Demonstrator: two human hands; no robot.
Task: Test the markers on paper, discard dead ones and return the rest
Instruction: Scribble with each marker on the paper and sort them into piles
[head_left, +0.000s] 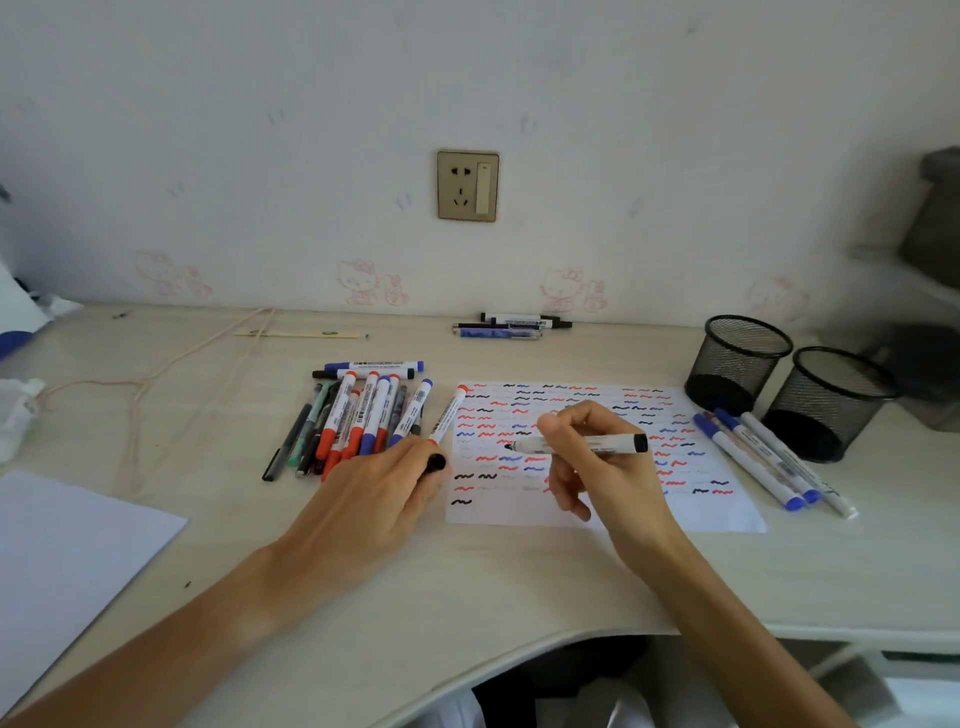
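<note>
My right hand (597, 467) holds an uncapped black marker (608, 444) level over the test paper (717, 512), tip pointing left. The sheet is covered with red, blue and black squiggles. My left hand (379, 488) rests at the paper's left edge and pinches the black cap (435, 462). A pile of red, blue and black markers (363, 415) lies left of the paper. A red marker (448, 413) lies along the paper's left edge, just past my left fingers. A few blue-capped markers (769, 460) lie right of the paper.
Two black mesh pen cups (735, 364) (826, 405) stand at the right. A few pens (514, 325) lie by the wall under a socket. A blank sheet (62, 561) lies at the left, with a cord (156, 374) and crumpled tissue (15, 415) beyond it.
</note>
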